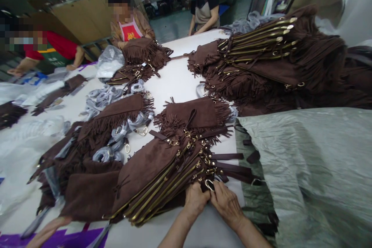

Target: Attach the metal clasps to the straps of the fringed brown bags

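Observation:
My left hand [197,198] and my right hand [225,202] meet at the near end of a stack of brown suede pouches [154,162] with gold zippers. An oval metal clasp [209,185] sticks up between them, pinched at my right fingers. My left fingers are curled closed beside it on something dark, mostly hidden. Brown wrist straps [232,168] with gold fittings stretch rightward from the stack, just beyond my hands. Behind it lies a fringed brown pouch [192,112] with a loop on top.
Left are more brown pouches [94,192] and wrapped grey straps [106,154]. A large pile of fringed bags [270,66] rises at the back right, beside a pale woven sack [316,162]. Another person's hand [49,232] reaches in lower left. Several people work across the white table [167,79].

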`<state>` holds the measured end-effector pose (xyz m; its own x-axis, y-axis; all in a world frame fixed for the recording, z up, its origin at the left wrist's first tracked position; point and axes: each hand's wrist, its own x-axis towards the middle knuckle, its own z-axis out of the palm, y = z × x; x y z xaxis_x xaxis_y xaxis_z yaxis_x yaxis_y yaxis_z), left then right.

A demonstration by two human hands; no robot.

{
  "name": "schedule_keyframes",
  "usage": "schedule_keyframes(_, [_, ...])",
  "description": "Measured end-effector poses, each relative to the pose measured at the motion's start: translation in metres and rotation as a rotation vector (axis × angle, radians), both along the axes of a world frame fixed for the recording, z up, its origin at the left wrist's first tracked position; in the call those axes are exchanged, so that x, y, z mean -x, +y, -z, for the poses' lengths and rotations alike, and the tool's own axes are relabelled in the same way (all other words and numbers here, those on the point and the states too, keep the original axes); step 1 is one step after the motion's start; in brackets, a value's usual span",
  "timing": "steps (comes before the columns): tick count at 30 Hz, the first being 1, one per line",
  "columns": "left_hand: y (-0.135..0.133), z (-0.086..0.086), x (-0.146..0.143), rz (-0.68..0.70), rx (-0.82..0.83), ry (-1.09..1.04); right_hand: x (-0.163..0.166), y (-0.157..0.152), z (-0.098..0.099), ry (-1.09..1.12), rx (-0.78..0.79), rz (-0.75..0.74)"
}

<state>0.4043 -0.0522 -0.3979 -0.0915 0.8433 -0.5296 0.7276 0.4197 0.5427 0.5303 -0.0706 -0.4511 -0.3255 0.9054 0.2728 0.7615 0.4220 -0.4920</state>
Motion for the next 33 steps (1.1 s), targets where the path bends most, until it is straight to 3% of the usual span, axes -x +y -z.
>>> schedule_keyframes(8, [0.000,0.002,0.000,0.003,-0.031,0.031,-0.003,0.005,-0.006,0.046,0.145,-0.059])
schedule_keyframes(27, [-0.001,0.006,0.001,0.028,0.009,0.090,-0.016,0.006,-0.009,-0.025,0.179,-0.216])
schedule_keyframes(29, [-0.001,0.005,0.002,0.037,0.012,0.083,-0.022,0.004,-0.014,0.027,0.307,-0.174])
schedule_keyframes(33, [-0.003,0.002,0.012,0.109,0.016,-0.033,-0.032,0.010,-0.030,0.368,0.835,-0.040])
